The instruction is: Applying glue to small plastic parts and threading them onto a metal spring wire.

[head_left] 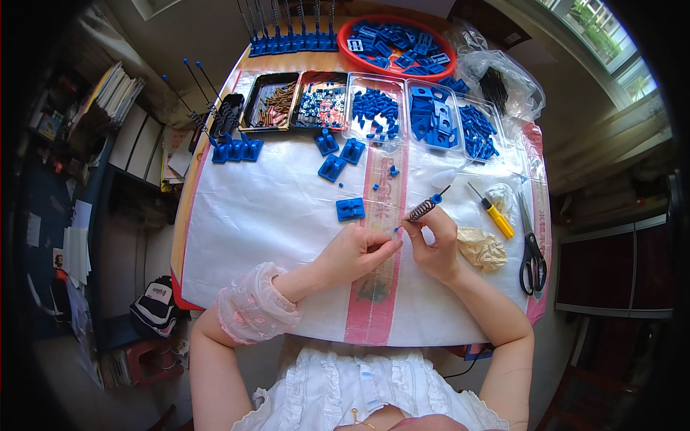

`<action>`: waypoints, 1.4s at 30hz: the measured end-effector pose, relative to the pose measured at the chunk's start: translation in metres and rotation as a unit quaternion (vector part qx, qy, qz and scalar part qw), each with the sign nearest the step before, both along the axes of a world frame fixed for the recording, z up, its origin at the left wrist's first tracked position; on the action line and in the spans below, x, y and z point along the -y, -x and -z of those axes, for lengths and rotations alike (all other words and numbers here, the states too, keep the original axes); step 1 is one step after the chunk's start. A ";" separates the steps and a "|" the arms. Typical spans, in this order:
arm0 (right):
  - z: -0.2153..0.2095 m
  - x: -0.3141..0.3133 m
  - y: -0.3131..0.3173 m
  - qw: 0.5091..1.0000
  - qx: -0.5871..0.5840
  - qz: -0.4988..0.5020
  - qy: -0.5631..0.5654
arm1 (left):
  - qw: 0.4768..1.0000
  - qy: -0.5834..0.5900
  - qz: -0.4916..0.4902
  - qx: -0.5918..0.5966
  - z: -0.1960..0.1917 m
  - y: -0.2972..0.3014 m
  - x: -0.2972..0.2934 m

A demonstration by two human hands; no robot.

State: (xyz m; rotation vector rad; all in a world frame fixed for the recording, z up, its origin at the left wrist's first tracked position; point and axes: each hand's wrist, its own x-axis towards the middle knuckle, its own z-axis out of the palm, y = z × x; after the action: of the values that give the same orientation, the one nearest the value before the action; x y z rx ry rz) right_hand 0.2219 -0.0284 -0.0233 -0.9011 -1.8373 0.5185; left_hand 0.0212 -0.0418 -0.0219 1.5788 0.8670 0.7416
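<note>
Right hand (pixel 436 241) pinches a dark spring (pixel 422 210) as the left hand (pixel 357 253) meets it

Over the near middle of the table cover (pixel 251 215), white with pink bands, the two hands come together, fingertips just beside each other. The right hand's thumb and fingers are closed on the spring, which slants up toward the far right with a blue fitting (pixel 435 199) near its upper end and a thin rod sticking out beyond. A small blue tip (pixel 397 229) shows at its lower end, beside the left hand's bent fingers; whether those fingers grip it, I cannot tell, as they hide the contact.

Just beyond the left hand lies a blue base (pixel 351 209), with three more blue bases (pixel 332 168) grouped farther off. Past them runs a row of trays: two black trays (pixel 267 129) at left, one of brownish screws (pixel 282 106), then clear trays (pixel 392 85) of blue parts (pixel 374 105) to the right. Behind stands a red basin (pixel 374 68) heaped with blue pieces (pixel 402 44). At far left, rods with coils rise from a row of blue blocks (pixel 295 43).

To the right of the right hand are a crumpled cream cloth (pixel 483 248), a yellow-handled screwdriver (pixel 497 219) and black-handled scissors (pixel 532 262).
</note>
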 end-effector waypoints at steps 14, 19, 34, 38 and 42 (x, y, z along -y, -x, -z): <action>-0.001 -0.001 -0.002 1.000 0.002 -0.010 0.005 | 1.000 -0.008 0.001 -0.005 0.001 0.000 0.000; -0.003 -0.001 -0.001 1.000 -0.003 -0.018 0.005 | 1.000 0.000 0.003 -0.006 0.002 -0.001 0.000; -0.002 -0.001 -0.001 1.000 -0.004 -0.020 0.000 | 1.000 -0.014 0.002 -0.013 0.002 -0.001 0.001; 0.000 -0.001 -0.001 1.000 -0.009 -0.020 0.001 | 1.000 -0.013 0.003 -0.015 0.001 -0.001 0.001; -0.002 -0.001 -0.001 1.000 -0.005 -0.020 0.004 | 0.999 -0.028 0.020 -0.037 -0.002 0.001 -0.001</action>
State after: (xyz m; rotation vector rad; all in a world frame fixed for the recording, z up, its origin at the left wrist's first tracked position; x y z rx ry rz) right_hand 0.2233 -0.0275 -0.0218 -0.8661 -1.8480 0.5542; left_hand 0.0203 -0.0412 -0.0194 1.6782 0.8715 0.6875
